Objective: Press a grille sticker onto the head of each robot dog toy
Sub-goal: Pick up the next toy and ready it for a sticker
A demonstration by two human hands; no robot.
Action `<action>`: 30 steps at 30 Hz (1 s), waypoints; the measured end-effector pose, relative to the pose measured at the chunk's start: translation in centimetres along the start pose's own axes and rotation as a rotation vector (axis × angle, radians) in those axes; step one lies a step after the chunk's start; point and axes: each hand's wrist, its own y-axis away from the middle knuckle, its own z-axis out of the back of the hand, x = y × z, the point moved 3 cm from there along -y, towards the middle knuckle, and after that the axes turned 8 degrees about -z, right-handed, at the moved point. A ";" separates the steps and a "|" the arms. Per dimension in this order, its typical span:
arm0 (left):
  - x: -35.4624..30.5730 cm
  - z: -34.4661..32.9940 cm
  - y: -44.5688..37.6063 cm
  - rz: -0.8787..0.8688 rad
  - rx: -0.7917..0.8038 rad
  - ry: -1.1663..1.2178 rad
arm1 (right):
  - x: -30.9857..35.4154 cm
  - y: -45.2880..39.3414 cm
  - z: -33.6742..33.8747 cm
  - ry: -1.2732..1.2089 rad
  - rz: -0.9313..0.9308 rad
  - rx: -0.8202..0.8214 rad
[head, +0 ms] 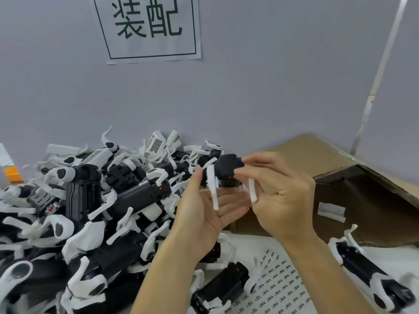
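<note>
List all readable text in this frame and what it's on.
"装配": large dark green characters inside a thin border, on the white paper sign stuck to the grey wall.
Sticker sheet on the table, below the hands: rows of small dark marks, too small and blurred to read.
Barcode-like labels on toy parts at the back of the pile: unreadable.

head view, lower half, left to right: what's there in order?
Orange block at the left edge → pile of robot dog toys → left hand, open under the held robot dog toy → right hand pinching it → cardboard box.
</note>
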 end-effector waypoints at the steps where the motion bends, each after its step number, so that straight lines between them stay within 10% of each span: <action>1: -0.3 0.0 0.2 -0.012 0.019 0.077 | 0.3 0.0 -0.1 -0.012 0.007 0.054; 7: -0.8 0.9 0.2 -0.068 -0.012 0.215 | 0.5 -1.2 0.9 -0.026 -0.167 0.578; 15: 0.7 0.5 -0.3 -0.246 0.083 -0.177 | -0.7 -0.1 0.3 0.020 -0.616 0.805; 30: 1.3 0.8 -0.7 -0.296 -0.217 -0.086 | -2.1 4.1 -3.9 0.037 -0.609 0.515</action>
